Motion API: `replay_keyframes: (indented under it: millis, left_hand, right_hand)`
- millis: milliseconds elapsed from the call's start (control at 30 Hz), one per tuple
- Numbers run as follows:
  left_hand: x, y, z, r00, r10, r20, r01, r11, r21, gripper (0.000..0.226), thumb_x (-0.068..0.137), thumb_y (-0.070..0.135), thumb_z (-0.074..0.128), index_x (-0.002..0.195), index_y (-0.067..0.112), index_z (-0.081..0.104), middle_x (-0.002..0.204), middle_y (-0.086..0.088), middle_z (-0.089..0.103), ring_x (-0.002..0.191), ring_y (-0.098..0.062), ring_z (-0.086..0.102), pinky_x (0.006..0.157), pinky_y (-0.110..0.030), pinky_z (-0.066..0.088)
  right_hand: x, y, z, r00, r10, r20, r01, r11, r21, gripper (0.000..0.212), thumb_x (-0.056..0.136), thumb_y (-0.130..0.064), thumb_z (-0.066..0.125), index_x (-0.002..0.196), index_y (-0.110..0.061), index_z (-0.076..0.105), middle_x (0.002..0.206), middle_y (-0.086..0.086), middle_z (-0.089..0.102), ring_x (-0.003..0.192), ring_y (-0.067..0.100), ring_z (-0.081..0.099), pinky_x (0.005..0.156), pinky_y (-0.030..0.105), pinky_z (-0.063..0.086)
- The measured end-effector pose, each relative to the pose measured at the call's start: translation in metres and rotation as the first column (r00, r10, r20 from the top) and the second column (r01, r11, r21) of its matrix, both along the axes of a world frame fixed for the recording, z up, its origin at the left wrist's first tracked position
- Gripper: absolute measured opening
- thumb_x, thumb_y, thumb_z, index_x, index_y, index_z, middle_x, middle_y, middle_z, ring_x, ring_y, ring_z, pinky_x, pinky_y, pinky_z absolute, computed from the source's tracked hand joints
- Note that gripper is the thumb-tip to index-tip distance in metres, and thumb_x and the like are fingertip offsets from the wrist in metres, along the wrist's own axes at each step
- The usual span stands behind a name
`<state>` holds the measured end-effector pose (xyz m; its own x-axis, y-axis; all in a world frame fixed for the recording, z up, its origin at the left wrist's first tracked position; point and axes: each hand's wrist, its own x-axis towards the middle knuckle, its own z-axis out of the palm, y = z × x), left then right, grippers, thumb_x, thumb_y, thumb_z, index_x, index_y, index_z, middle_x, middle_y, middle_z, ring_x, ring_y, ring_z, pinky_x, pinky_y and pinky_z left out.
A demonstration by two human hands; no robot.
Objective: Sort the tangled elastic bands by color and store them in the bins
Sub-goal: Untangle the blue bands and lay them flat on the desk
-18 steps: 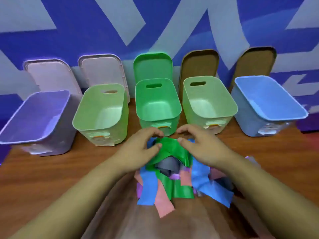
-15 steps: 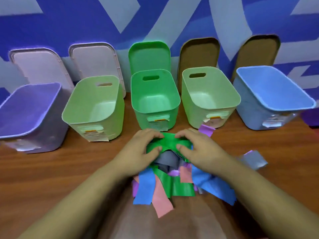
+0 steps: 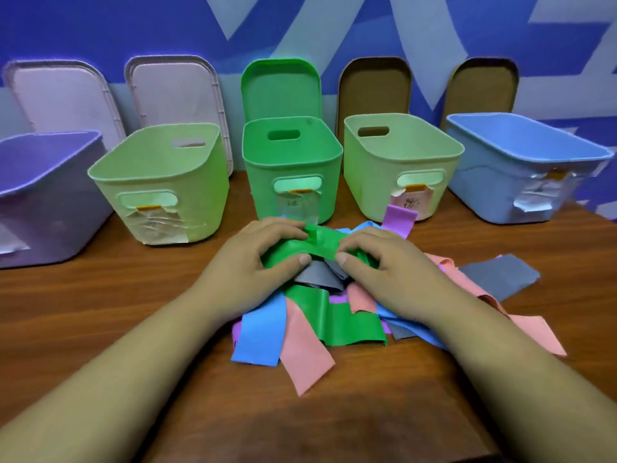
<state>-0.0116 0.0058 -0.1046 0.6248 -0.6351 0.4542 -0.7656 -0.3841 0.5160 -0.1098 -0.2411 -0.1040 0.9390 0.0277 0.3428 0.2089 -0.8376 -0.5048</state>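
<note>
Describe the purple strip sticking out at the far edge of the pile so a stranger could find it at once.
Start at the row of five open bins along the wall and take the pale green bin second from the right. Right before its labelled front, past the right hand, a purple strip juts from the pile. Its neighbours there are blue and green.

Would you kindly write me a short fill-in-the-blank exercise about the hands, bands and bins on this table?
1. The left hand and the right hand both pinch a ____ band above the pile of bands.
2. The dark green bin has ____ other bins on each side of it.
3. The bin at the far right of the row is ____ in colour.

Missing words: green; two; blue.
</note>
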Motion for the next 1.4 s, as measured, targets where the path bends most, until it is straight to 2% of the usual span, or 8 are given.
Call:
replay_keyframes:
  millis: [100, 400, 633, 833, 933, 1033, 1200, 1400]
  left_hand:
    - [-0.003, 0.006, 0.005, 0.998, 0.034, 0.050, -0.032, 0.998, -0.050, 0.037, 0.096, 0.049, 0.070, 0.124, 0.025, 0.071, 0.136, 0.013, 0.064, 0.128, -0.003, 0.058, 0.111, -0.024, 0.043]
    - [-0.019, 0.012, 0.012, 0.977, 0.094, 0.192, -0.114, 0.989, 0.097, 0.023, 0.098, 0.038, 0.071, 0.115, 0.023, 0.071, 0.134, 0.007, 0.061, 0.117, -0.008, 0.059, 0.103, -0.036, 0.052]
    - [-0.033, -0.001, 0.028, 0.923, 0.038, 0.384, -0.055, 0.998, 0.032, 0.028, 0.085, -0.005, 0.074, 0.098, 0.020, 0.074, 0.105, 0.003, 0.059, 0.102, -0.020, 0.055, 0.082, -0.027, 0.038]
    - [-0.075, -0.043, 0.062, 0.937, -0.267, 0.224, 0.200, 0.938, 0.282, 0.015, 0.097, 0.024, 0.069, 0.112, 0.026, 0.072, 0.107, 0.011, 0.067, 0.098, -0.008, 0.061, 0.088, -0.031, 0.051]
    - [-0.090, -0.074, 0.062, 0.969, -0.233, 0.075, 0.184, 0.894, 0.409, 0.041, 0.098, 0.047, 0.068, 0.132, 0.025, 0.062, 0.126, 0.007, 0.060, 0.112, -0.011, 0.059, 0.101, -0.033, 0.049]
    - [-0.099, -0.102, 0.058, 0.970, -0.197, 0.140, 0.119, 0.893, 0.433, 0.063, 0.095, 0.063, 0.064, 0.145, 0.026, 0.051, 0.141, 0.004, 0.051, 0.127, -0.015, 0.050, 0.108, -0.034, 0.044]
    - [-0.096, -0.119, 0.058, 0.970, -0.214, 0.113, 0.124, 0.840, 0.529, 0.037, 0.092, 0.059, 0.069, 0.122, 0.039, 0.068, 0.119, 0.009, 0.063, 0.108, -0.014, 0.057, 0.094, -0.040, 0.053]
    - [-0.085, -0.104, 0.063, 0.999, -0.051, -0.009, 0.052, 0.984, 0.171, 0.015, 0.095, 0.037, 0.077, 0.110, 0.035, 0.080, 0.101, 0.011, 0.073, 0.081, -0.003, 0.064, 0.073, -0.023, 0.051]
  right_hand:
    - [-0.007, 0.000, 0.002, 0.998, 0.018, 0.058, -0.015, 0.999, -0.039, 0.018, 0.104, -0.032, 0.065, 0.110, -0.019, 0.076, 0.111, -0.007, 0.070, 0.108, 0.007, 0.055, 0.092, 0.021, 0.039]
    - [-0.024, 0.015, 0.015, 0.995, -0.054, 0.080, 0.074, 0.962, -0.264, 0.033, 0.103, -0.048, 0.056, 0.115, -0.023, 0.073, 0.139, -0.003, 0.061, 0.129, 0.019, 0.055, 0.111, 0.043, 0.045]
    - [-0.035, -0.003, 0.040, 0.951, -0.198, 0.239, 0.251, 0.943, -0.218, 0.018, 0.099, -0.034, 0.057, 0.099, -0.023, 0.072, 0.103, -0.002, 0.065, 0.101, 0.025, 0.056, 0.094, 0.047, 0.048]
    - [-0.070, -0.056, 0.059, 0.909, -0.391, 0.144, 0.400, 0.916, -0.033, 0.016, 0.101, -0.024, 0.056, 0.102, -0.025, 0.073, 0.103, -0.007, 0.063, 0.100, 0.017, 0.059, 0.085, 0.035, 0.045]
    - [-0.092, -0.072, 0.059, 0.903, -0.428, 0.019, 0.429, 0.903, -0.026, 0.020, 0.103, -0.026, 0.055, 0.108, -0.031, 0.073, 0.113, -0.010, 0.066, 0.102, 0.011, 0.061, 0.088, 0.034, 0.048]
    - [-0.113, -0.078, 0.051, 0.897, -0.435, -0.082, 0.438, 0.899, 0.014, 0.015, 0.104, -0.033, 0.059, 0.108, -0.036, 0.073, 0.111, -0.018, 0.068, 0.101, 0.005, 0.064, 0.085, 0.030, 0.049]
    - [-0.136, -0.079, 0.035, 0.910, -0.378, -0.171, 0.405, 0.899, 0.165, 0.013, 0.104, -0.034, 0.062, 0.098, -0.034, 0.074, 0.079, -0.006, 0.075, 0.059, 0.005, 0.066, 0.058, 0.024, 0.051]
    - [-0.131, -0.080, 0.022, 0.899, -0.416, -0.136, 0.431, 0.896, 0.104, 0.008, 0.102, -0.044, 0.064, 0.105, -0.040, 0.071, 0.110, -0.018, 0.065, 0.098, 0.001, 0.061, 0.082, 0.027, 0.049]
